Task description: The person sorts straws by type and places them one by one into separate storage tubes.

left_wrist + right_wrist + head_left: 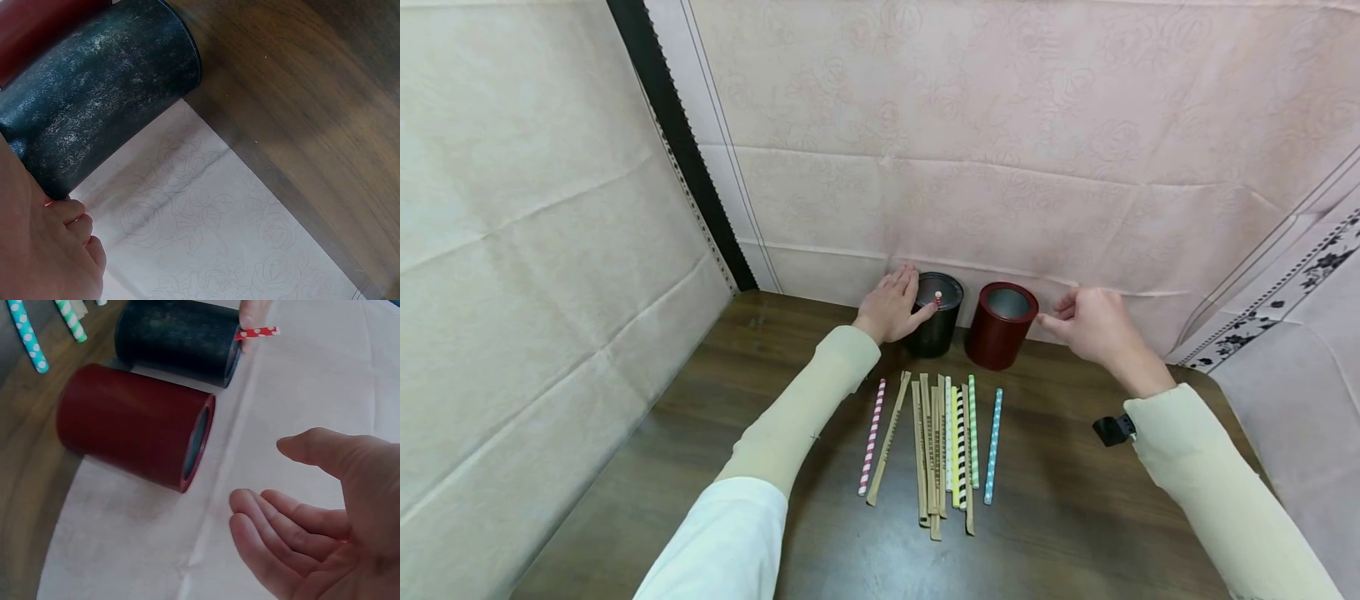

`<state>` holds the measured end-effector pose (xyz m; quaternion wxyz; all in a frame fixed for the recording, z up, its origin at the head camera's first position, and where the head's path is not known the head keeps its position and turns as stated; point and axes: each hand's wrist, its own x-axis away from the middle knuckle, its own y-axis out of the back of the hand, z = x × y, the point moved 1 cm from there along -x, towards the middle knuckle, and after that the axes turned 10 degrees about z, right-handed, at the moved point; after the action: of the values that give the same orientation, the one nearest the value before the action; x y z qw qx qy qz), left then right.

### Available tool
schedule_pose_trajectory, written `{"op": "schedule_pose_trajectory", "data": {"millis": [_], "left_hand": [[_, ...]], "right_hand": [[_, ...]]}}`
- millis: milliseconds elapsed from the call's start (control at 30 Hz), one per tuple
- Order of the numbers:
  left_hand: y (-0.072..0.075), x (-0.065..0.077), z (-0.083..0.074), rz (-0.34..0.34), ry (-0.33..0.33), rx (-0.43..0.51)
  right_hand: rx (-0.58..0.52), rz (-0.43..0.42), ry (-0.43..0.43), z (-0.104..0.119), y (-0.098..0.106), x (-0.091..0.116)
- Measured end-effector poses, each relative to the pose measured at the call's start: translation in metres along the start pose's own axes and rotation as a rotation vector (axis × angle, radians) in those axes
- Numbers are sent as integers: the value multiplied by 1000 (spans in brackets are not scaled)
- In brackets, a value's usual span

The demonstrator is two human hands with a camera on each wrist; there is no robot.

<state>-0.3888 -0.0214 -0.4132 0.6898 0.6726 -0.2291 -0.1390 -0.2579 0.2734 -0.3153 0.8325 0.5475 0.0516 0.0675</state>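
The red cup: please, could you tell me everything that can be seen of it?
The red cup is a dark red cylinder with a smooth-looking, slightly glossy wall, a round open top and a greyish interior; its material is hard to tell. It stands upright on the brown table, near the far edge, right of the black cup. The right hand is beside it, without touching it.

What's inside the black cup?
One red straw shows, its tip poking out of the black cup. Its lower end is hidden inside; the cup's bottom can't be made out.
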Motion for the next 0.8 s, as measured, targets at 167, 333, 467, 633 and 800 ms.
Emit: {"op": "schedule_pose_trajectory", "data": {"millis": [167, 333, 467, 633, 800], "left_hand": [[0, 0, 0, 8, 3, -3], [0, -1, 0, 7, 3, -4], [0, -1, -1, 3, 0, -1], [0, -1, 0, 0, 3, -3], [-1, -2, 0, -7, 2, -5]], "right_hand": [[27, 83, -9, -11, -14, 0], [35, 162, -49, -19, -31, 1], [32, 221, -67, -23, -46, 1], [7, 286, -81, -27, -67, 1], [-33, 330, -99, -32, -87, 3]]}}
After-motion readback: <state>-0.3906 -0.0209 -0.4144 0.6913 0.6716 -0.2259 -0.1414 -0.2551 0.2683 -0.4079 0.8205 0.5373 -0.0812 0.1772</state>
